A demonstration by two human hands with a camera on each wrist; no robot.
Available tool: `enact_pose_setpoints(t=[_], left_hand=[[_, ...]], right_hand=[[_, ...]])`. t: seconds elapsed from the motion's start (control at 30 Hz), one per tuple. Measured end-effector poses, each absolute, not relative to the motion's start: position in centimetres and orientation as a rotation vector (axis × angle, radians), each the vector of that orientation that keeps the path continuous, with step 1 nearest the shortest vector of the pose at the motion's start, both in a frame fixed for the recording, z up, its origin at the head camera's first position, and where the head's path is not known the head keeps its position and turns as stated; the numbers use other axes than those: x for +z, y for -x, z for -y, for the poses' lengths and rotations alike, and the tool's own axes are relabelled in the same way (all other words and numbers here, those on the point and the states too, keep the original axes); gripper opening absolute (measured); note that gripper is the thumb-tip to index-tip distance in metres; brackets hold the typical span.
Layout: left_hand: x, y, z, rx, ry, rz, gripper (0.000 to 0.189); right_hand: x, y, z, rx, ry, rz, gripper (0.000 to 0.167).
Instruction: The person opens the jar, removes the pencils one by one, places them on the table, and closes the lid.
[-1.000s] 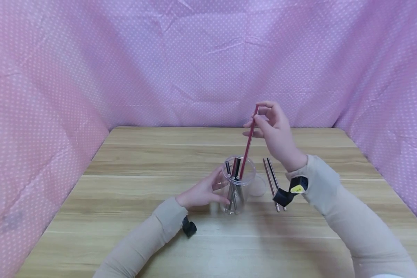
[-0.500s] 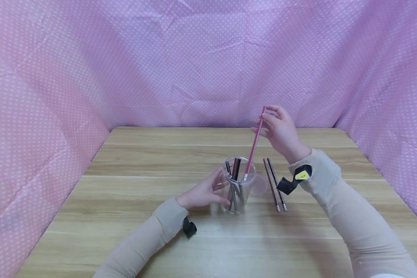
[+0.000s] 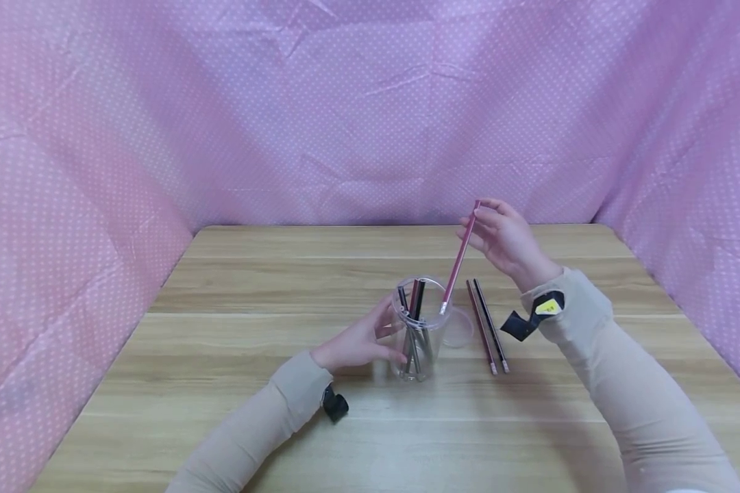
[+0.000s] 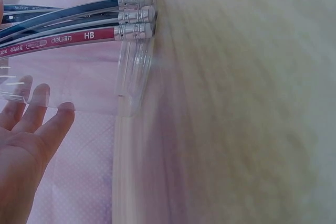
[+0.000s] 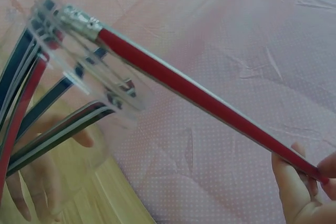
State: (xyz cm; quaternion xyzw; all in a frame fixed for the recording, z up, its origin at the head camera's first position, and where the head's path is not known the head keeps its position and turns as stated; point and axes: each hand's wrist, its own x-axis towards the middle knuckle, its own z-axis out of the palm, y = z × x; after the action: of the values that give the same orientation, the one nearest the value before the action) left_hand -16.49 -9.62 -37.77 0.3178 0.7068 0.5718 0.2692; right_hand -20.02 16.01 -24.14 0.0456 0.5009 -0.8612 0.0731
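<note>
My left hand (image 3: pixel 364 339) holds a clear plastic cup (image 3: pixel 436 332) from its left side, thumb in front and fingers behind. Several black and red pencils (image 3: pixel 415 301) lean inside the cup; the left wrist view shows their eraser ends (image 4: pixel 134 31) at its bottom. Between thumb and fingertips, my right hand (image 3: pixel 510 236) pinches a red pencil (image 3: pixel 460 257) near its upper end. That pencil slants, its metal ferrule and eraser (image 5: pixel 79 21) pointing down at the right part of the cup's rim. Whether the eraser end touches the rim, I cannot tell.
Two more pencils, one dark red (image 3: pixel 482 327) and one black (image 3: pixel 492 325), lie side by side on the wooden table (image 3: pixel 222 342) right of the cup. A clear round disc (image 3: pixel 458 329) lies between them and the cup. Pink dotted cloth (image 3: pixel 370 123) hangs around the table.
My right hand has moved right and slightly down with the red pencil. The pencil's lower end has shifted from inside the cup's mouth to its right rim. The left hand stays put.
</note>
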Motion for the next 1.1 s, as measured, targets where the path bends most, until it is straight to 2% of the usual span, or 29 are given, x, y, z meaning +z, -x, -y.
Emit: enact_pose_setpoints(t=[0.37,0.73,1.1], left_hand=[[-38.0,18.1,11.0,1.530,-0.923,-1.886,0.109],[-38.0,19.2,11.6,1.534,-0.935,-1.836,0.109],[-38.1,19.0,11.5,1.542,-0.942,-1.840,0.110]], right_hand=[[-25.8,20.4,-15.9,-2.603,-0.293,-1.459,0.017],[-29.0,20.4,-15.8,-2.431,-0.265,-1.580,0.015],[-30.2,20.3,-17.8,-2.339,-0.213,-1.710,0.015]])
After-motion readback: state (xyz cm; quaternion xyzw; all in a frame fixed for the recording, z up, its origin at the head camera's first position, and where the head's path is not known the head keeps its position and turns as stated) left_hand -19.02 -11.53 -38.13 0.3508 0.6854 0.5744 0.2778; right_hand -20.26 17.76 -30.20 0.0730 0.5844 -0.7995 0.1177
